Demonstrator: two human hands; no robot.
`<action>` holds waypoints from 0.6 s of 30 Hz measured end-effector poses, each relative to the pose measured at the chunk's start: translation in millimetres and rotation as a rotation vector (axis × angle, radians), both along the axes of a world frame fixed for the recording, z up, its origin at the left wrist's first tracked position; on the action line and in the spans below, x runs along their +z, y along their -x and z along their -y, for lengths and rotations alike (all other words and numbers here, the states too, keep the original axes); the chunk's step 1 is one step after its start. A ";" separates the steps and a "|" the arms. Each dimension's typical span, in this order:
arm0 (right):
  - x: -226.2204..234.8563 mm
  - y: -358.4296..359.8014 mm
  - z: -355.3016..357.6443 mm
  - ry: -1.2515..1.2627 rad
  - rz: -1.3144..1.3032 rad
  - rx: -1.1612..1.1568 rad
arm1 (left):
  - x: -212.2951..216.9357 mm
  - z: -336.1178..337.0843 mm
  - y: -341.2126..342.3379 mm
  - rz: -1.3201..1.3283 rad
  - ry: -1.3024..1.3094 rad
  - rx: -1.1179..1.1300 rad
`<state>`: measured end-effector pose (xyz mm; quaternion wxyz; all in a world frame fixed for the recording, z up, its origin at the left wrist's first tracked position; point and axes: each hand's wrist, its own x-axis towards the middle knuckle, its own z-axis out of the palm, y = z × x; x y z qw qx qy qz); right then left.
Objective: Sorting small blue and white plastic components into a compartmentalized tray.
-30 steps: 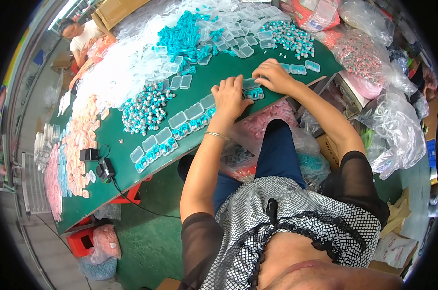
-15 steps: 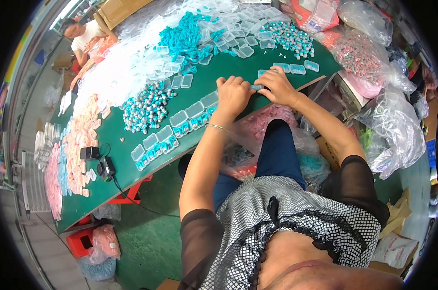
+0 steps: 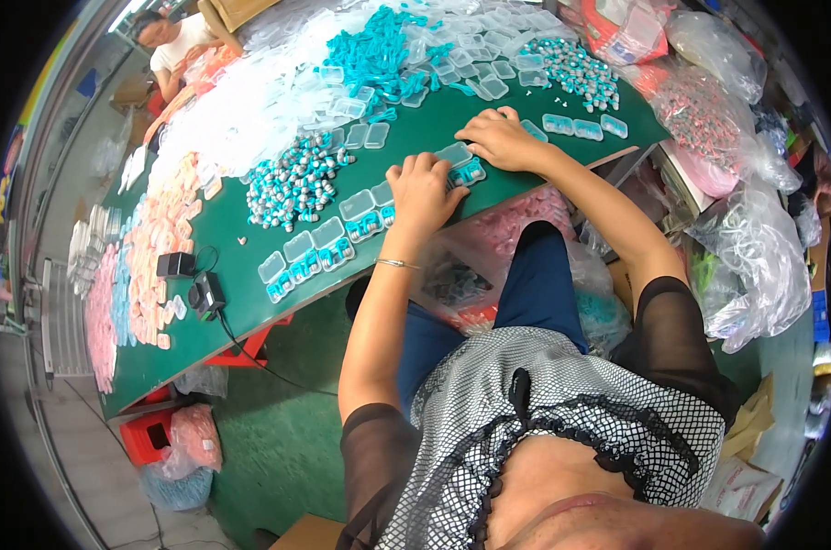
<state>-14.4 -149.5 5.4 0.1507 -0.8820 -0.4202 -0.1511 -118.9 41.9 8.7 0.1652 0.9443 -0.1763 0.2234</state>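
A row of small clear plastic boxes (image 3: 326, 234) runs along the table's near edge, lids raised, with turquoise and grey pieces inside. Over this row my left hand (image 3: 422, 192) is open, fingers bent and thumb held apart; the boxes beneath it are hidden. Just right of its thumb is another filled box (image 3: 468, 172) with its lid up. My right hand (image 3: 503, 142) is farther back, open, its fingers bent and spread low at the table. Beside it lies a closed box (image 3: 533, 130), and beyond that more closed boxes (image 3: 587, 129). Anything under its palm is hidden.
On the green table (image 3: 223, 266) are grey-and-turquoise pieces (image 3: 296, 181), turquoise cords (image 3: 370, 55), heaped clear boxes (image 3: 287, 64) and peach pieces (image 3: 163, 247). A cabled black device (image 3: 206, 293) sits near the edge. Filled plastic bags (image 3: 700, 110) stand right; another person (image 3: 182, 46) sits far left.
My hands, which were together at a small box, have parted. The right has gone away from me toward the closed boxes, the left back over the open row. The view has shifted slightly.
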 end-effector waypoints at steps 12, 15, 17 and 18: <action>15.6 12.5 13.9 -0.151 -0.085 0.225 | 2.3 5.7 -3.1 -0.051 0.088 0.007; 5.0 38.9 20.5 -0.256 0.046 -0.015 | 2.6 7.3 -2.0 -0.052 0.074 -0.001; -5.2 49.8 18.8 -0.257 0.128 -0.038 | 2.6 8.2 -0.3 -0.034 0.078 -0.008; -8.0 55.5 18.0 -0.260 0.213 -0.066 | 2.5 9.1 -0.8 -0.029 0.081 -0.001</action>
